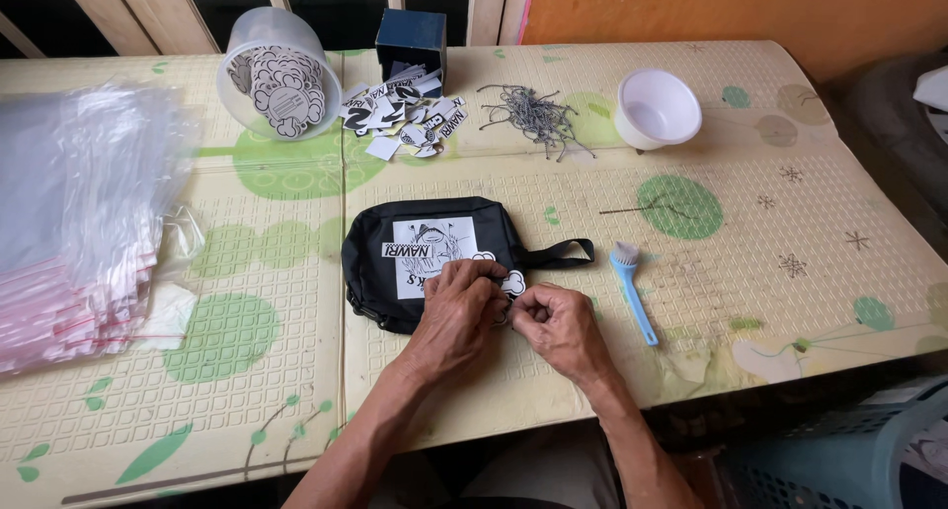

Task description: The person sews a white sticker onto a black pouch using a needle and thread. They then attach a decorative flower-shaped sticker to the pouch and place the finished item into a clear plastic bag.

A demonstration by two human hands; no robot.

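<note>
Pouch lay black on the tabletop, long axis running nine to three, at twelve o'clock from your hands, left hand nearer, both sets of fingers pinched on a small tag at its lower right corner.

Both hands crowd the lower edge of the black fabric pouch at the frame's centre, blocking approach from below. Just right of them lies a blue plastic brush; beyond it, the right half of the cream bench lies open. At left, a stack of clear plastic bags fills the edge. Along the top stand a tipped clear tub, scattered stickers, a wire pile and a white bowl.
</note>
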